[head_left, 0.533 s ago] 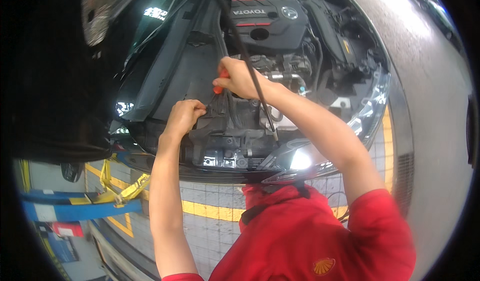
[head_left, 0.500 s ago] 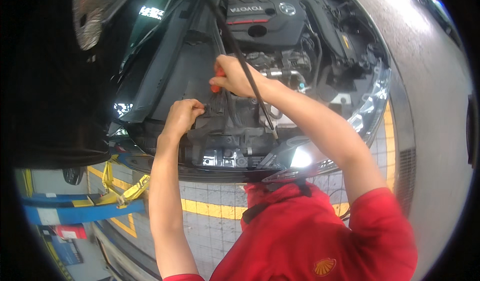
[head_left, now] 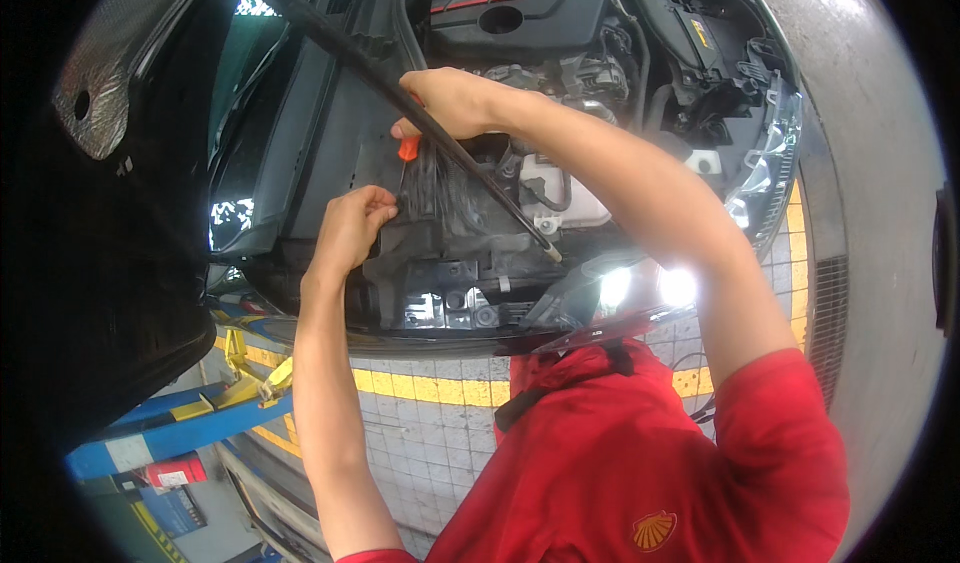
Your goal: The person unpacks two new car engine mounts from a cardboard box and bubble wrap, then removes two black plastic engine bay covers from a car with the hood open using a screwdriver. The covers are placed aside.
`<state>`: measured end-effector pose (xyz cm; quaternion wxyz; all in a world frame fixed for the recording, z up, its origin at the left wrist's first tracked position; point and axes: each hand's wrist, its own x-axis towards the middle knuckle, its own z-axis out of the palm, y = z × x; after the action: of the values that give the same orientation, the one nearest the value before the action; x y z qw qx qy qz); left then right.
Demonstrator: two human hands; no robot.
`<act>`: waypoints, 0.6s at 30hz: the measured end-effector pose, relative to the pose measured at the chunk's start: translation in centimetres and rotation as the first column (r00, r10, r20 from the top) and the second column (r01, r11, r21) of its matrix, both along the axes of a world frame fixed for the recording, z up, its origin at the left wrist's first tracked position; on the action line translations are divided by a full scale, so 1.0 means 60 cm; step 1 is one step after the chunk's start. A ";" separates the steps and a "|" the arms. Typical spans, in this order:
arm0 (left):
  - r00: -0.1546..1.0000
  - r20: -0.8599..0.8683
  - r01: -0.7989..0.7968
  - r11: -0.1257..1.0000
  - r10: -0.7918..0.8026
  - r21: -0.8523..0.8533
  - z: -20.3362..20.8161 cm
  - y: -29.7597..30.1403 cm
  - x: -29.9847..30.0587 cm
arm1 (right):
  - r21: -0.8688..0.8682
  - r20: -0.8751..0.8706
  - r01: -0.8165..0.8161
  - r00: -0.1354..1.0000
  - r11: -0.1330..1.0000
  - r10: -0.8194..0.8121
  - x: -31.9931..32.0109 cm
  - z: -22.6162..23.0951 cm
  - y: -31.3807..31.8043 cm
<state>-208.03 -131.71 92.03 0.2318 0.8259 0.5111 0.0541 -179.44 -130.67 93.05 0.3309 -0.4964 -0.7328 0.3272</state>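
My right hand [head_left: 455,103] is closed around the orange-red handle of a screwdriver [head_left: 408,150] above the rear side of a car's engine bay. The screwdriver's thin shaft points down toward the dark plastic cowl trim [head_left: 350,128]. Close to its lower end, my left hand [head_left: 350,228] has thumb and fingers pinched together at the trim's edge; whatever lies between the fingertips is hidden. A black prop rod [head_left: 340,48] slants past in front of my right hand, its lower end near the fender edge.
A black engine cover [head_left: 520,28] and a whitish fluid reservoir [head_left: 565,198] sit in the bay. The raised hood [head_left: 130,223] stands at the left. A blue and yellow lift arm [head_left: 190,423] is at the lower left. Tiled floor with yellow lines [head_left: 430,388] runs below the car.
The view has shifted, and the prop rod now crosses further left. My right hand has tilted, baring the screwdriver's shaft. My left hand keeps its pinch at the trim edge.
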 end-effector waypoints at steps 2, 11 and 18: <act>1.000 0.027 -0.013 1.000 0.014 -0.018 -0.001 -0.001 0.000 | -0.020 0.009 -0.022 1.000 1.000 0.023 0.000 -0.004 0.011; 1.000 0.009 -0.020 1.000 0.020 0.021 0.000 -0.009 0.001 | -0.162 0.140 -0.172 0.971 0.972 0.195 -0.007 -0.001 0.082; 0.995 0.077 -0.062 0.997 0.066 -0.054 -0.024 0.006 -0.011 | -0.110 0.364 -0.360 0.853 0.927 0.374 -0.031 0.020 0.140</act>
<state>-208.67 -131.37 90.59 0.2713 0.8001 0.5289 0.0806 -181.31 -122.27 94.28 0.1053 -0.4073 -0.8575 0.2962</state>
